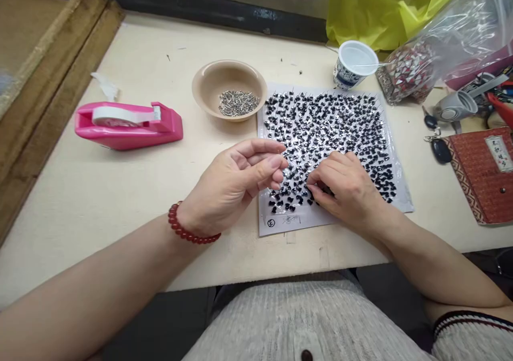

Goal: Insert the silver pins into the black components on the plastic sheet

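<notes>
Two-handed, reaches over black pieces (332, 123) on a white sheet (312, 222) near the front edge of the table (140, 190), with left hand (236, 184) curled, fingertips near thumb, and right hand (347, 190) bent, fingertips together among the pieces, anything pinched impossible to tell.

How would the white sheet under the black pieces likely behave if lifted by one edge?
The white sheet would probably flex, since it looks thin. The many black pieces spread over it could make it sag; whether they are fixed isn't clear. Its glossy patches suggest it might feel slippery.
</notes>
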The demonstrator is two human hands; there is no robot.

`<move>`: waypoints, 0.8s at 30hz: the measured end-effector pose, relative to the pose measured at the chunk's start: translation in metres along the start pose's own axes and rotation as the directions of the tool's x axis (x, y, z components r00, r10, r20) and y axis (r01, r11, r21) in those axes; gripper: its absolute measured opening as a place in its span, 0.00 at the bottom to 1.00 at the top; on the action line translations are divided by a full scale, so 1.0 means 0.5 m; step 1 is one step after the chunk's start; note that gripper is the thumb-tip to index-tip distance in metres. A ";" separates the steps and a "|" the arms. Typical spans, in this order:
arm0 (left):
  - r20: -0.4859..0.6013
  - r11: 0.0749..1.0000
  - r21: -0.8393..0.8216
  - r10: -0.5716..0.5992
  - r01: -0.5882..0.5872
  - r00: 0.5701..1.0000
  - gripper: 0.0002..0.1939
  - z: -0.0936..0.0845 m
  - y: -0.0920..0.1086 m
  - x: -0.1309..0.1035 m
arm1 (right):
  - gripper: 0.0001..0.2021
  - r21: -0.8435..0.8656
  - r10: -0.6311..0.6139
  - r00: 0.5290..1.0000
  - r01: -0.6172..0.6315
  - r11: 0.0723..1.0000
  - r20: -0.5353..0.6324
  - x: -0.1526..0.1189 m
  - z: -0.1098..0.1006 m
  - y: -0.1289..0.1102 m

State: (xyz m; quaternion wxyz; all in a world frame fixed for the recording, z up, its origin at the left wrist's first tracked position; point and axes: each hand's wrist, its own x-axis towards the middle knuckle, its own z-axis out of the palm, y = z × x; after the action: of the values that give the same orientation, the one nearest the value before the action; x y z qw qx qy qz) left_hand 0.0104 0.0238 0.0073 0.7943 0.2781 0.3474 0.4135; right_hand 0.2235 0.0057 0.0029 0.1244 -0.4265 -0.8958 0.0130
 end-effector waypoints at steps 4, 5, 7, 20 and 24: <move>0.023 1.000 0.014 -0.002 0.002 1.000 0.05 0.003 0.000 -0.001 | 0.09 -0.005 -0.012 1.000 0.012 1.000 -0.011 0.001 0.001 0.001; 0.029 1.000 0.025 0.003 -0.003 1.000 0.06 0.004 0.000 -0.002 | 0.09 -0.002 -0.011 1.000 0.011 1.000 -0.013 0.001 0.001 0.001; 0.043 0.999 0.051 0.011 -0.013 0.999 0.06 0.006 -0.001 -0.003 | 0.09 0.009 -0.010 1.000 0.010 1.000 -0.008 0.002 0.001 0.001; 0.067 0.972 0.227 0.044 -0.058 0.997 0.10 0.010 -0.004 -0.010 | 0.06 0.098 0.025 1.000 -0.024 0.995 -0.010 -0.005 -0.006 0.011; 0.101 0.908 0.403 0.082 -0.116 0.991 0.07 0.016 -0.004 -0.021 | 0.03 0.295 0.062 0.989 -0.020 0.955 -0.134 -0.004 -0.027 -0.001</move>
State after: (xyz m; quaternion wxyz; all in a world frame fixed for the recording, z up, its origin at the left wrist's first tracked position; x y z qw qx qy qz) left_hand 0.0135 0.0127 0.0140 0.7105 0.4717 0.3785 0.3598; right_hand 0.2274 0.0026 0.0156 0.2494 -0.4215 -0.8639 0.1179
